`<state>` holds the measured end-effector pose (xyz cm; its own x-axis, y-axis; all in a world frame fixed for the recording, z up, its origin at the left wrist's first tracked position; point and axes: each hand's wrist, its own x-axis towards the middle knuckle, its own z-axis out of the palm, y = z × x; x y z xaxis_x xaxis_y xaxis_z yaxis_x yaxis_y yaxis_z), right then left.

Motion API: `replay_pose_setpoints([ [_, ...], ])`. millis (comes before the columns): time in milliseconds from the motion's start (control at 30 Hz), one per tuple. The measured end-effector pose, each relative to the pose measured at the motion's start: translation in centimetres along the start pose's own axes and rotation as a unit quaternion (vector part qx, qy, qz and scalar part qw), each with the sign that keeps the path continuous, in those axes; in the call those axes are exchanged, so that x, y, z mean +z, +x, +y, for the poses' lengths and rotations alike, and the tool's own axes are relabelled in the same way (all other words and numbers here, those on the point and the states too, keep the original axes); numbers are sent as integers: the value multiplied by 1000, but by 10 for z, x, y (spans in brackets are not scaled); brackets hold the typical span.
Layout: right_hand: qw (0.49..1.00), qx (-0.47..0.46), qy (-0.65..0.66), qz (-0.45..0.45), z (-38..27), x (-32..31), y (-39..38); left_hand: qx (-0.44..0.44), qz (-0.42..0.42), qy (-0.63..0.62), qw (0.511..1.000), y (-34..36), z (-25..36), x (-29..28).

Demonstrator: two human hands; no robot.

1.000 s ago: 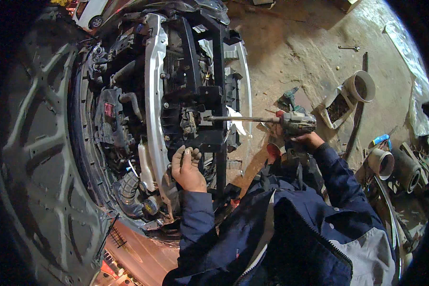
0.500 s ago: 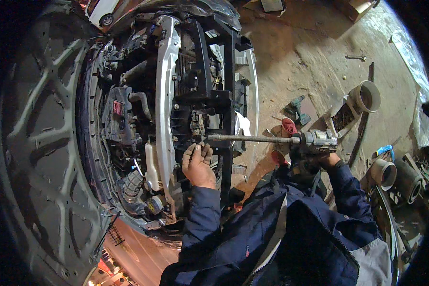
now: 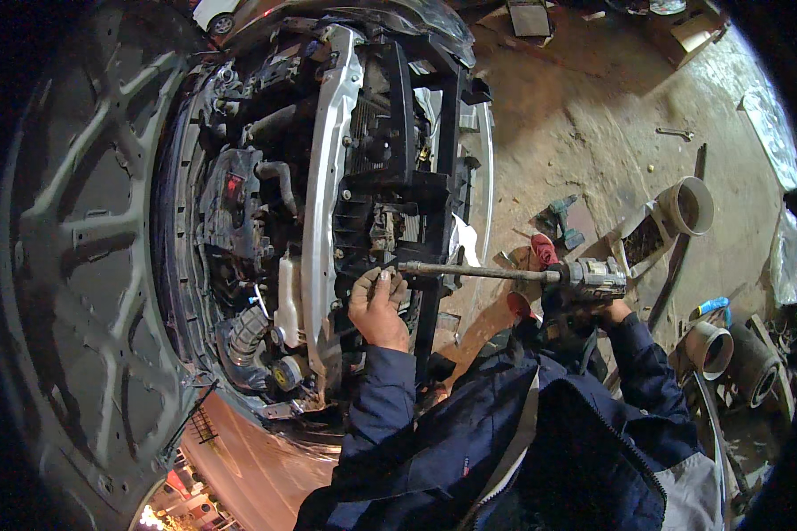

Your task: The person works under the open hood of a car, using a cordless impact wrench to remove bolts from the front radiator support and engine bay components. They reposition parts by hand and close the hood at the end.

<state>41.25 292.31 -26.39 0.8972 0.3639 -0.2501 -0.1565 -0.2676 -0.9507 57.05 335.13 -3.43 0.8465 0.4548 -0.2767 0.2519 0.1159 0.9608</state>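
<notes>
My right hand (image 3: 613, 311) grips the handle of an impact wrench (image 3: 593, 280), partly hidden under the tool's body. A long metal extension bar (image 3: 487, 271) runs left from the wrench across the black front frame (image 3: 448, 190) of a car. Just beside the bar's far tip, my left hand (image 3: 379, 311) is closed, thumb against the curled fingers. Whatever it may pinch is too small to make out. Above the fingers is the dirty hood latch (image 3: 383, 228), and to their left runs the silver crossmember (image 3: 326, 177).
The raised hood (image 3: 88, 239) stands at the left, beside the engine bay with a white reservoir (image 3: 289, 305). On the floor at the right lie a cordless drill (image 3: 560, 219), a red cloth (image 3: 543, 250), a wrench (image 3: 675, 134), and a whitish bucket (image 3: 687, 205).
The whole view has shifted, so the car sits a little further right. My left thumb now presses upright against the fingers near the bar's tip. My right hand keeps its hold on the impact wrench.
</notes>
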Motion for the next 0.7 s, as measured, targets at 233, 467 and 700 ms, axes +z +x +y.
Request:
replay_pose_setpoints([
  [233,999,17,24,26,-7,-5,-1,50,31,41,997,6,10,-8],
  [467,994,39,66,75,-21,-22,-9,94,-18,223,970,18,11,-15],
  [700,974,32,188,125,-36,-71,8,230,120,459,850,25,13,6],
])
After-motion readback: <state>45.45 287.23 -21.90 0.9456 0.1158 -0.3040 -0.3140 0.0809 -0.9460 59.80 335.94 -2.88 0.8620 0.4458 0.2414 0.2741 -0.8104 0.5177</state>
